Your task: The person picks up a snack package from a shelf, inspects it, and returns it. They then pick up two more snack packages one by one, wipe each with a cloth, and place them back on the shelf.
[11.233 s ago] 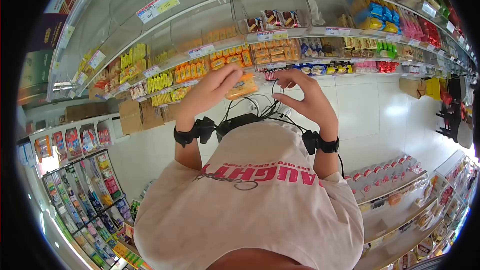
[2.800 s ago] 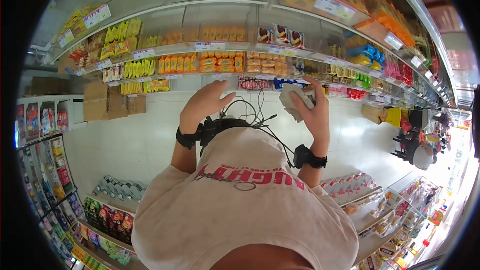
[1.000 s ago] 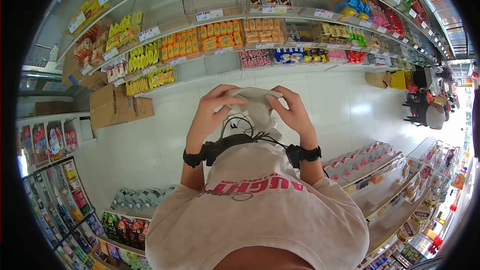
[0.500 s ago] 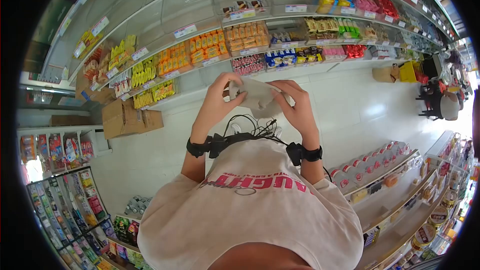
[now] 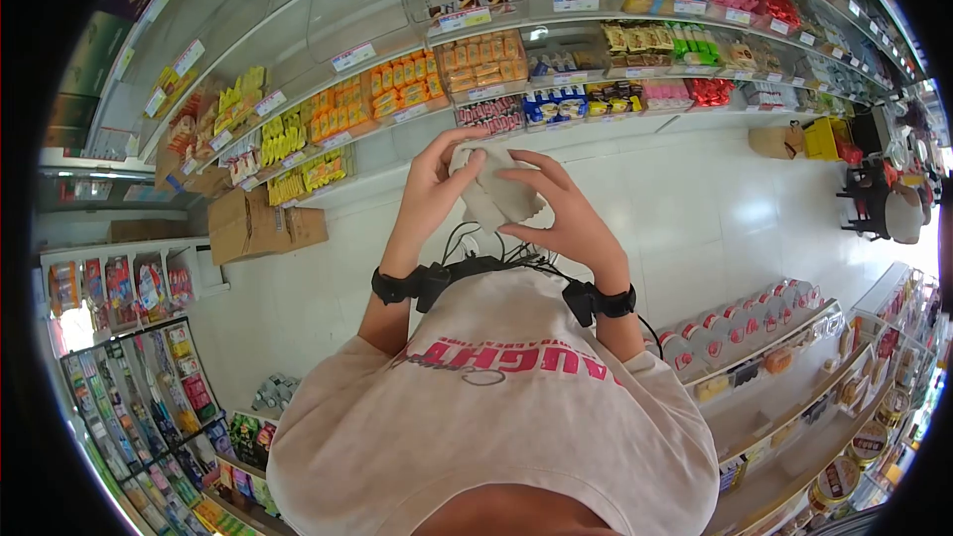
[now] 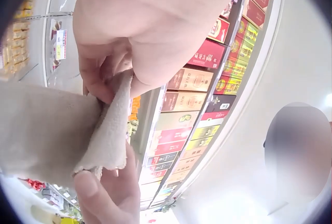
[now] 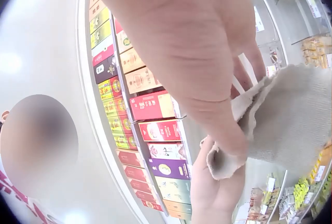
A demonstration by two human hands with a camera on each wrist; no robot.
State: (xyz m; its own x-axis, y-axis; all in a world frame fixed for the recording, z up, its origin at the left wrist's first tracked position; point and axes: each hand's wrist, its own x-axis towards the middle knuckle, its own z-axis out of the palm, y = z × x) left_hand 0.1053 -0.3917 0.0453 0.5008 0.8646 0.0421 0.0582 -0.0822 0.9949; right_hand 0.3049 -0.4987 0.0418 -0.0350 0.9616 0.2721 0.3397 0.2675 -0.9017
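Observation:
A grey cloth (image 5: 491, 201) is held between both hands in front of the chest, folded over on itself. My left hand (image 5: 429, 201) grips its upper left part with thumb and curled fingers. On the other side my right hand (image 5: 574, 223) has its thumb and fingers around the cloth's right edge. The left wrist view shows the left hand (image 6: 140, 32) pinching a fold of the cloth (image 6: 46, 130), with the right thumb on a lower edge. In the right wrist view, the right hand (image 7: 192, 53) presses its thumb on the cloth (image 7: 295, 115); its fingertips are partly hidden.
Shelves of packaged snacks (image 5: 402, 84) run along the front, with price tags on their edges. A cardboard box (image 5: 243, 228) stands on the floor at the left. Black cables (image 5: 472, 238) hang by the waist. Lower shelves (image 5: 764, 417) stand behind at the right.
The orange packet once in the left hand is gone from it. The cloth, earlier in the right hand alone, went between both hands; since half a second ago it has been folded smaller.

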